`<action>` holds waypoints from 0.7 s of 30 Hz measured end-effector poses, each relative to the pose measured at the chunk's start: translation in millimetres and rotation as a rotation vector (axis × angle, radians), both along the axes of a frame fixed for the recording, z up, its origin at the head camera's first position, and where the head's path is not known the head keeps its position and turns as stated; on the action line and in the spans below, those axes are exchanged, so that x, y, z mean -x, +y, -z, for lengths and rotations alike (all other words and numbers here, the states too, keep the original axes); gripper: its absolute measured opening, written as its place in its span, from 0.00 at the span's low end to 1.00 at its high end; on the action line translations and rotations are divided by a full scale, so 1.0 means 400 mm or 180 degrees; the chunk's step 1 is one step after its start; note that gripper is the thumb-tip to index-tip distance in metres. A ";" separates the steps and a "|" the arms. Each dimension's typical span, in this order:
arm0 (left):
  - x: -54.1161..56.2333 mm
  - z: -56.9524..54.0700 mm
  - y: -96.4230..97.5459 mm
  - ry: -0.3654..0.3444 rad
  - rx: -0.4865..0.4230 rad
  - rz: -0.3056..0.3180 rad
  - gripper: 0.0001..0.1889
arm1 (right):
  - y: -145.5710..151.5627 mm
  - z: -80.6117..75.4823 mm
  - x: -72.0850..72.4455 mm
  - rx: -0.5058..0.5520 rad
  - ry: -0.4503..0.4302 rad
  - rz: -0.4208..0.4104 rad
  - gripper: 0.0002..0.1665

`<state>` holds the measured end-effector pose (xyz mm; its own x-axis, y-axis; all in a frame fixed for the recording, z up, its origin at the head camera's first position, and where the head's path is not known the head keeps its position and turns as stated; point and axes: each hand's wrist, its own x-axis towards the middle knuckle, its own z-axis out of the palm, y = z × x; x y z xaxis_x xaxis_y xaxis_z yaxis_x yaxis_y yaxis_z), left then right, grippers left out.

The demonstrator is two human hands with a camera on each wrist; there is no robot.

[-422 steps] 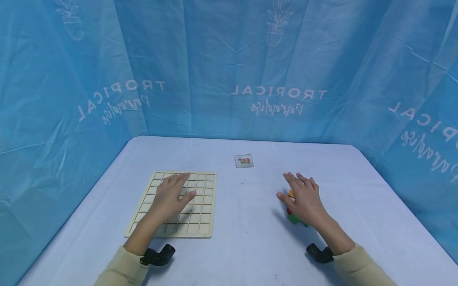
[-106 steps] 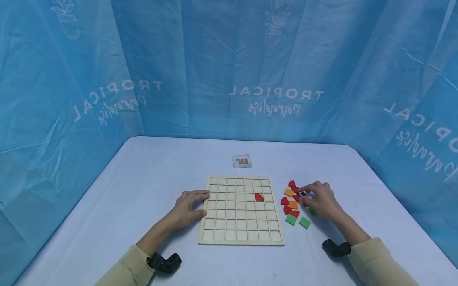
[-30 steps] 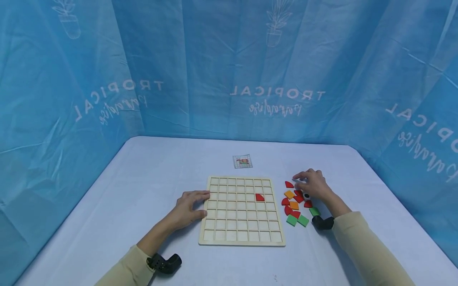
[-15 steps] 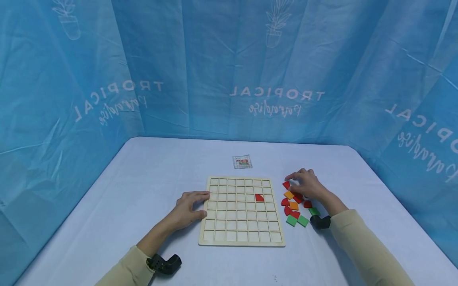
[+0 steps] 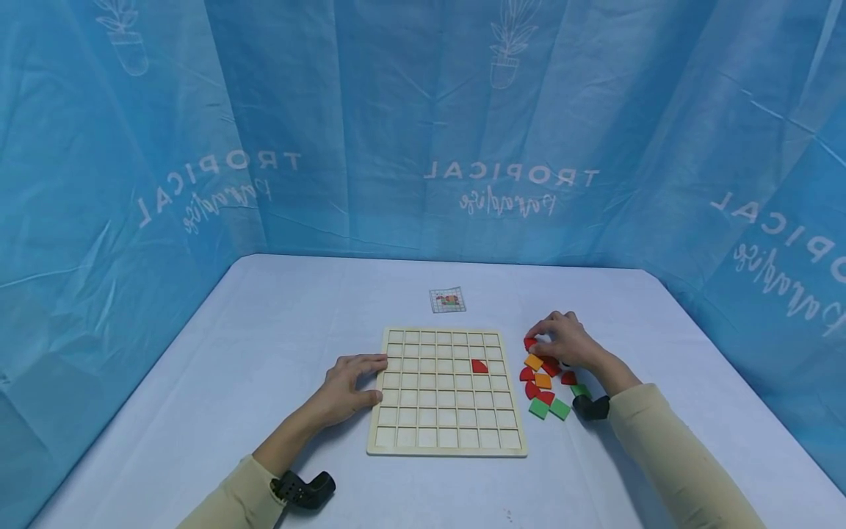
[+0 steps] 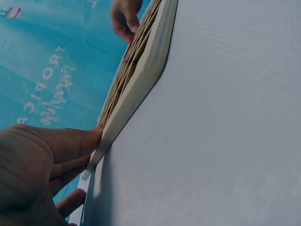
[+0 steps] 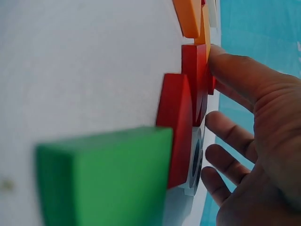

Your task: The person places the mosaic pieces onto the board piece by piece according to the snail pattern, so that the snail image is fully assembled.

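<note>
A pale wooden grid board [image 5: 427,450] lies mid-table, with one red quarter-circle tile [image 5: 479,366] set in a cell toward its upper right. My left hand [image 5: 344,389] touches the board's left edge with fingers and thumb nearly straight. Right of the board, my right hand [image 5: 563,341] pinches a red quarter-circle tile [image 5: 529,343] at the far end of the loose tiles. In the right wrist view, thumb and forefinger are at a red tile, while the other fingers hang loosely bent. Beneath that hand a white tile with a black ring [image 7: 194,162] shows.
Near the right hand lie orange square tiles [image 5: 543,380], green square tiles [image 5: 538,408] and several more red quarter-circles [image 5: 568,378]. A small card with a coloured picture on a grid [image 5: 447,300] lies behind the board. Blue printed cloth [image 5: 423,132] surrounds the white table.
Earlier the board moved right to mid-table, and the tiles were spread out. Over the last second my right hand has moved left and closed on the far red tile; my left hand stays put.
</note>
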<state>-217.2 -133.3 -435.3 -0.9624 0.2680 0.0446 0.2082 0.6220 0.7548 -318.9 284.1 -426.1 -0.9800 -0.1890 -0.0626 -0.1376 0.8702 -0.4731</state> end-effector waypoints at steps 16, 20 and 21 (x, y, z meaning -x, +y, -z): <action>-0.001 -0.002 0.000 0.0026 -0.0028 0.0025 0.27 | -0.110 -0.049 -0.117 0.0318 0.0407 -0.0283 0.18; -0.002 -0.002 -0.001 0.0003 -0.0045 0.0033 0.27 | -0.149 -0.035 -0.152 0.0378 0.0494 -0.0361 0.16; -0.002 -0.002 0.000 -0.0006 -0.0045 0.0030 0.27 | -0.157 -0.031 -0.159 0.0396 0.0509 -0.0373 0.16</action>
<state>-216.3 -133.3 -434.5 -0.9599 0.2765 0.0466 0.2125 0.6092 0.7640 -255.5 221.4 -413.9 -0.9464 -0.2988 0.1225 -0.3161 0.7802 -0.5398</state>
